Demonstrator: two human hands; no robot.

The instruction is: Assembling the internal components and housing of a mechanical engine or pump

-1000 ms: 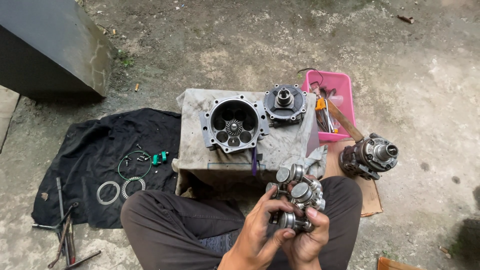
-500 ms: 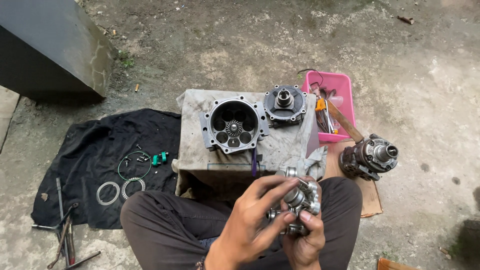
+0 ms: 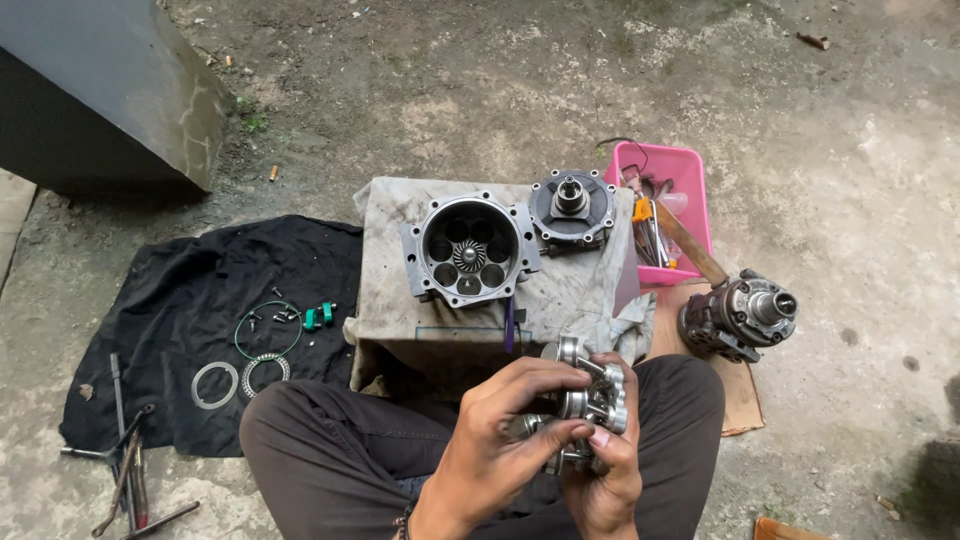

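Dirt ground under black cloth, pink tray.

Outdoor repair spot: concrete ground, scattered engine parts, tools.

Shiny bare-metal piston assembly; dull grey cast-metal housing; matt black cloth; glossy pink plastic tray; rough concrete floor.

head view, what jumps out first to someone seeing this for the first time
Both hands, the left hand and the right hand, clasp a shiny cluster of metal pistons over the person's lap. Just beyond, an open round housing with bores stands on a cloth-covered block, beside a dark round cover. A pink tray of tools sits at the right.
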